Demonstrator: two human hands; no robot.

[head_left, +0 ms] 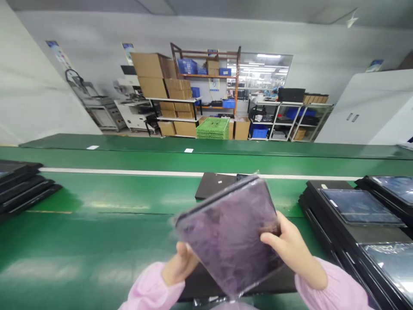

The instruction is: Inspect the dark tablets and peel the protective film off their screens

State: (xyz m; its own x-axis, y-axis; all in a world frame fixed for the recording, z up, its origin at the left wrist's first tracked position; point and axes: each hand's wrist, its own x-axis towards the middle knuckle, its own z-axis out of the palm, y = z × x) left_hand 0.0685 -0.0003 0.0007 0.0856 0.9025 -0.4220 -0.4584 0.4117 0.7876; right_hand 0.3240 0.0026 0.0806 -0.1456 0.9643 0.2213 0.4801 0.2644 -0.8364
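Observation:
A dark tablet [230, 232] in a thin plastic bag is held up in front of me, tilted, its broad face turned towards me. My right hand [292, 247] grips its right edge, thumb across the face and the other fingers hidden behind. At the lower left edge my left hand [181, 263] is closed on the same tablet, its fingertips out of sight behind it. Under the tablet lies a black flat tray [196, 286], partly covered. Just beyond the tablet, a second black tray [211, 185] with a small white label rests on the green bench [106, 241].
Stacked black trays with bagged tablets [361, 206] stand at my right. Another stack of black trays [22, 189] is at the left. A white strip [129, 172] runs along the bench. Behind it are green crates [213, 127], cardboard boxes [150, 75] and shelving [238, 82].

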